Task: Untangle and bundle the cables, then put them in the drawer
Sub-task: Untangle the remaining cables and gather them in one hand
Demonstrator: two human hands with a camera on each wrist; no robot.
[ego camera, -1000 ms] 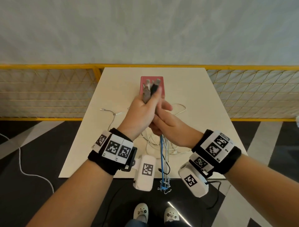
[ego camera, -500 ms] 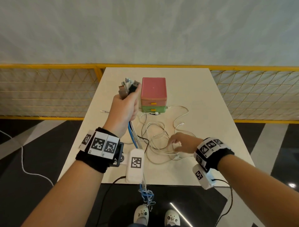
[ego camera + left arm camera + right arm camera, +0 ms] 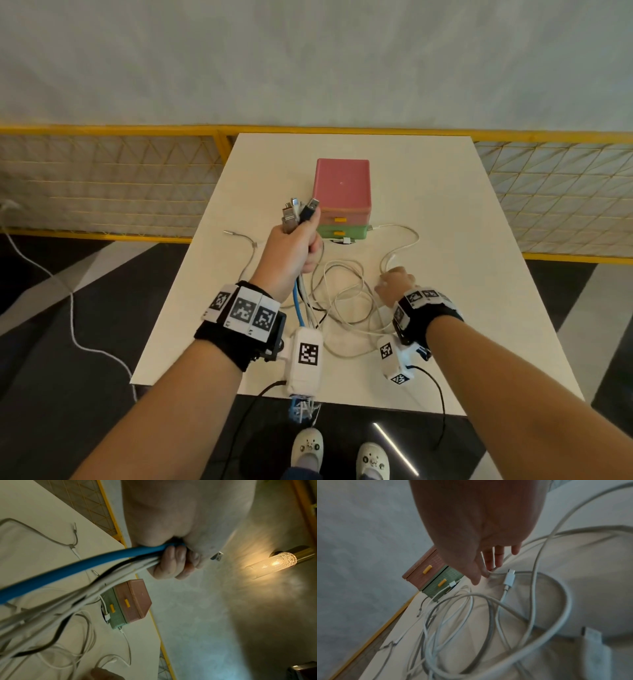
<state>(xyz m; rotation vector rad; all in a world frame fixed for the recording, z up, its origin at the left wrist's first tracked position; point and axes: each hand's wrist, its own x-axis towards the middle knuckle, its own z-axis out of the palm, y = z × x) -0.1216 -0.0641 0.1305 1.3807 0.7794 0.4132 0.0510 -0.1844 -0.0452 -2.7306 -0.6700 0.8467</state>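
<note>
My left hand is raised over the table and grips a bunch of cables, whose plugs stick up out of the fist. A blue cable, a black one and white ones run down from it and hang over the near table edge. My right hand is low on the table, where thumb and fingertips pinch the end of a white cable. More white cables lie tangled between the hands. The drawer unit, pink over green with yellow handles, stands behind with both drawers closed.
The white table is ringed by a yellow mesh railing at its far end. A loose white plug lies beside my right fingers. A thin grey cable trails left. A white cord crosses the floor, and a wall lamp glows.
The hands have come apart. The right hand let go of the bunch, dropped to the table and reached further right to a white cable. The left hand keeps the bunch.
</note>
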